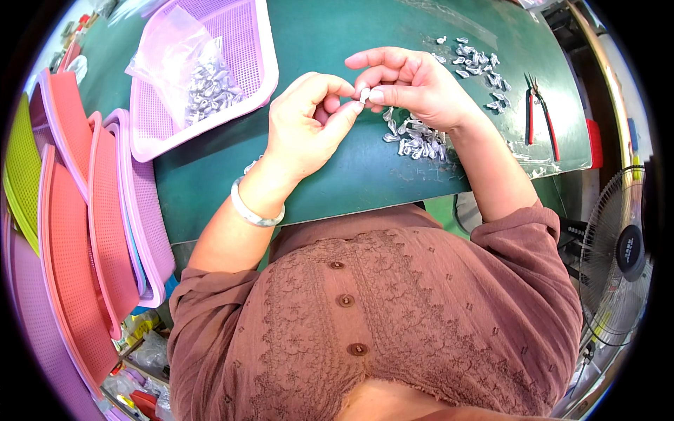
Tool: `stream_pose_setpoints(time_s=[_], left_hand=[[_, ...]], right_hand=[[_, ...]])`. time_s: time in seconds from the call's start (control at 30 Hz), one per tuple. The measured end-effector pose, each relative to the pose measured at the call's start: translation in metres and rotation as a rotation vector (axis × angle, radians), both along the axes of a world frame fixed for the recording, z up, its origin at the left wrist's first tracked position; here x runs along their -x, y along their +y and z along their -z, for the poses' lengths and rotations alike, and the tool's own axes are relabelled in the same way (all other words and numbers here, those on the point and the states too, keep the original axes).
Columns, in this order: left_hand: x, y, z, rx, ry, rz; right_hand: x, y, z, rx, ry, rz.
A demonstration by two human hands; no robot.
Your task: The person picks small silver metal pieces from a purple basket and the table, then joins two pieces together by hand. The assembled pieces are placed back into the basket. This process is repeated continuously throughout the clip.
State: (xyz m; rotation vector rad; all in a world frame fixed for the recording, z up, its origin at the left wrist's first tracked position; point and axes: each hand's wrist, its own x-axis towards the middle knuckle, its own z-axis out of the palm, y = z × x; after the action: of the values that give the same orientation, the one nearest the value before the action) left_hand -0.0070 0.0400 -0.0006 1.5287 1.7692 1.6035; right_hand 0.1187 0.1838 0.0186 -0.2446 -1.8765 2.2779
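Note:
Over the table, my left hand (pixel 303 125) and my right hand (pixel 420 88) meet fingertip to fingertip. Pinched between both thumbs and forefingers is a small whitish-grey knobbed piece (pixel 364 96); its exact kind is too small to make out. Just below my right hand lies a heap of similar shiny grey pieces (pixel 423 144), partly hidden by the hand. Beyond my right wrist a second, looser group of grey pieces (pixel 474 64) is spread out. A clear plastic bag (pixel 172 59) with many such pieces rests inside a purple basket (pixel 203 133) left of my left hand.
Red-handled pliers (pixel 543 116) lie at the right on the green table (pixel 337 186). Stacked pink and purple baskets (pixel 112 231) lean along the left side, with a green one (pixel 21 172) outermost. A fan (pixel 614 259) stands off the table's right edge.

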Motion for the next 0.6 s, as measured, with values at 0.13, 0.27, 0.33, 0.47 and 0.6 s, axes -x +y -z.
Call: stream_pose_setpoints(time_s=[0.13, 0.27, 0.33, 0.47, 0.6], left_hand=[[-0.0012, -0.0004, -0.0016, 0.002, -0.006, -0.017], [0.0019, 0.0006, 0.0013, 0.011, 0.016, 0.009], [0.0044, 0.0010, 0.0050, 0.025, 0.003, 0.019], [0.0049, 0.0010, 0.0063, 0.073, -0.108, 0.015], [0.0056, 0.0014, 0.0071, 0.098, -0.194, 0.038]], right_hand=[[0.0008, -0.0006, 0.0001, -0.028, 0.005, 0.041], [0.0010, -0.0014, 0.0015, -0.083, 0.024, 0.058], [0.0012, -0.0017, 0.0024, -0.109, 0.038, 0.066], [0.0010, -0.0012, 0.0022, -0.132, 0.052, 0.062], [0.0013, -0.0016, 0.0035, -0.139, 0.066, 0.079]])
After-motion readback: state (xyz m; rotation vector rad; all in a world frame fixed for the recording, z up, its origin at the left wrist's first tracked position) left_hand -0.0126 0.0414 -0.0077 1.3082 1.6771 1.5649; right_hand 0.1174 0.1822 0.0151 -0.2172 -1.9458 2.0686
